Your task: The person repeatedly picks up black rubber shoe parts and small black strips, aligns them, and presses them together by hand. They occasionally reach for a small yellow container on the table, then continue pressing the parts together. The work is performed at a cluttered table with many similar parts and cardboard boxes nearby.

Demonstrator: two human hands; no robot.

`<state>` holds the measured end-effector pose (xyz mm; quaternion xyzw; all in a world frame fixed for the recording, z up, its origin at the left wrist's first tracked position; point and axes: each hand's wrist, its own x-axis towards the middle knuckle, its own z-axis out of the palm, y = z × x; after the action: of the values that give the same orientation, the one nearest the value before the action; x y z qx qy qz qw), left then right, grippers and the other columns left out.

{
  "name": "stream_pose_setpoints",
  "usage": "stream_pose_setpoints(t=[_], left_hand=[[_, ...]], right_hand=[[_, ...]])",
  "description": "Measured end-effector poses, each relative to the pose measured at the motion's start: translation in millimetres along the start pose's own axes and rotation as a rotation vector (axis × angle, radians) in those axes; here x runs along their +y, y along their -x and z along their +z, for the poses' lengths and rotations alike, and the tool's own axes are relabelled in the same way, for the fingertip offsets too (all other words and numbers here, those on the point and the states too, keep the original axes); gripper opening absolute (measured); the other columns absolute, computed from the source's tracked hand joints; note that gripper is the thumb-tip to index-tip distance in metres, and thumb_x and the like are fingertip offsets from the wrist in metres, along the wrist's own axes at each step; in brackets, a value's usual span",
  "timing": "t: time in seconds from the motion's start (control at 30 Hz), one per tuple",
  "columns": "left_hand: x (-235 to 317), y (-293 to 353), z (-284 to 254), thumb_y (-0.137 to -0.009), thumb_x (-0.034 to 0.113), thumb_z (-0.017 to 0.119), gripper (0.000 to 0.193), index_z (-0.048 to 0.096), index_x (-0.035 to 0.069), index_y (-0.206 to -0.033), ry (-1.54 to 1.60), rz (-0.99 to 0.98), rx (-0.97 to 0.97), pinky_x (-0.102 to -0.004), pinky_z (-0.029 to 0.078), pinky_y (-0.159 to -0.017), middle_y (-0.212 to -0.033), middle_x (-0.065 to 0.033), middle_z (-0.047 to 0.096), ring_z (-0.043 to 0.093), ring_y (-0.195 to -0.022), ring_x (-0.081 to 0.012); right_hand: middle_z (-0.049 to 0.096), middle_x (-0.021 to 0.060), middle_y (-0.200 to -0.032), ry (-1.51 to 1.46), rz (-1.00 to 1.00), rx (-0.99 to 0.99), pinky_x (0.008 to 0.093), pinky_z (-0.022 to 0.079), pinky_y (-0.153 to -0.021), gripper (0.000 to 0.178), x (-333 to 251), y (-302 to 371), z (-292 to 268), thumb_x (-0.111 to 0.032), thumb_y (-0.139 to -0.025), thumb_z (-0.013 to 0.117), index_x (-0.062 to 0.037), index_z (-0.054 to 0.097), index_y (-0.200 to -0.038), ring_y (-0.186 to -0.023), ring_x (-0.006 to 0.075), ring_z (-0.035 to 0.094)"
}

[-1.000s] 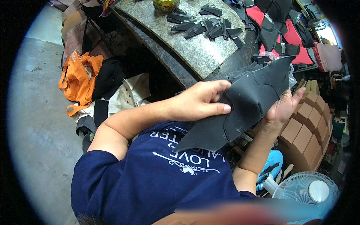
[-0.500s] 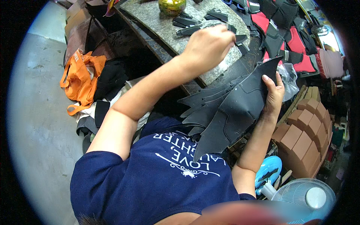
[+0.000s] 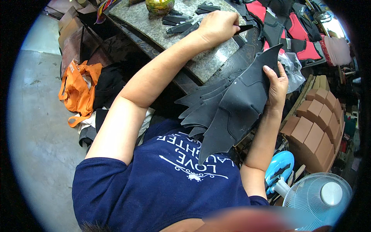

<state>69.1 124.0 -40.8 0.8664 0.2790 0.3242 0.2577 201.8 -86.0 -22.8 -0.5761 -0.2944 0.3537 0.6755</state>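
The person wears a navy short-sleeved T-shirt with white lettering and a curled flourish; both forearms are bare.

The left arm stretches far forward and up from the shoulder, elbow nearly straight, forearm bare. The left hand [image 3: 218, 26] lies palm down with its fingers curled closed in a pinch, knuckles uppermost. The right arm is bent at the elbow, its forearm rising upright. The right hand [image 3: 277, 86] is raised, thumb forward and fingers wrapped round behind, closed in a grip.
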Motion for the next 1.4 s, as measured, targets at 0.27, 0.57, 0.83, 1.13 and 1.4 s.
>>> stream_pose_setpoints(t=[0.27, 0.57, 0.83, 1.13, 1.4], left_hand=[[19, 22, -10, -0.088, 0.014, 0.067, 0.029, 0.065, -0.007, -0.108, 0.826, -0.201, -0.187, -0.0230, 0.051, -0.048, -0.079, -0.0128, 0.070, 0.070, -0.061, -0.0149], [43, 33, -13, -0.087, 0.013, 0.063, 0.031, 0.064, -0.010, -0.108, 0.809, -0.294, -0.164, -0.0251, 0.055, -0.051, -0.079, -0.0157, 0.071, 0.070, -0.060, -0.0166], [50, 36, -14, -0.086, 0.014, 0.064, 0.032, 0.065, -0.010, -0.107, 0.728, -0.242, -0.173, -0.0258, 0.056, -0.054, -0.078, -0.0160, 0.071, 0.071, -0.061, -0.0171], [49, 36, -9, -0.086, 0.013, 0.063, 0.033, 0.065, -0.009, -0.111, 0.791, -0.270, -0.184, -0.0260, 0.056, -0.056, -0.077, -0.0154, 0.071, 0.070, -0.061, -0.0157], [49, 41, -11, -0.095, 0.010, 0.057, 0.037, 0.057, -0.006, -0.128, 0.790, -0.228, -0.236, -0.0195, 0.053, -0.056, -0.078, -0.0059, 0.067, 0.065, -0.064, -0.0081]], right_hand=[[0.069, 0.0093, -0.098, 0.022, 0.054, -0.006, 0.0272, 0.057, -0.070, 0.032, -6, 0, 10, -0.002, -0.086, 0.071, 0.0013, 0.059, -0.115, -0.079, 0.0147, 0.068], [0.069, 0.0090, -0.093, 0.021, 0.027, -0.090, 0.0256, 0.058, -0.065, 0.028, -12, 1, 20, -0.002, -0.085, 0.072, -0.0024, 0.057, -0.109, -0.074, 0.0144, 0.068], [0.069, 0.0093, -0.092, 0.046, 0.048, -0.100, 0.0250, 0.057, -0.063, 0.028, -11, -1, 22, -0.002, -0.085, 0.072, -0.0019, 0.059, -0.110, -0.072, 0.0141, 0.068], [0.069, 0.0088, -0.092, 0.103, 0.073, -0.091, 0.0250, 0.057, -0.063, 0.030, -12, -1, 22, -0.003, -0.085, 0.072, -0.0011, 0.060, -0.112, -0.071, 0.0140, 0.068], [0.069, 0.0080, -0.092, 0.084, 0.082, -0.096, 0.0244, 0.056, -0.065, 0.027, -12, -1, 22, -0.002, -0.084, 0.072, -0.0010, 0.061, -0.109, -0.073, 0.0131, 0.067]])
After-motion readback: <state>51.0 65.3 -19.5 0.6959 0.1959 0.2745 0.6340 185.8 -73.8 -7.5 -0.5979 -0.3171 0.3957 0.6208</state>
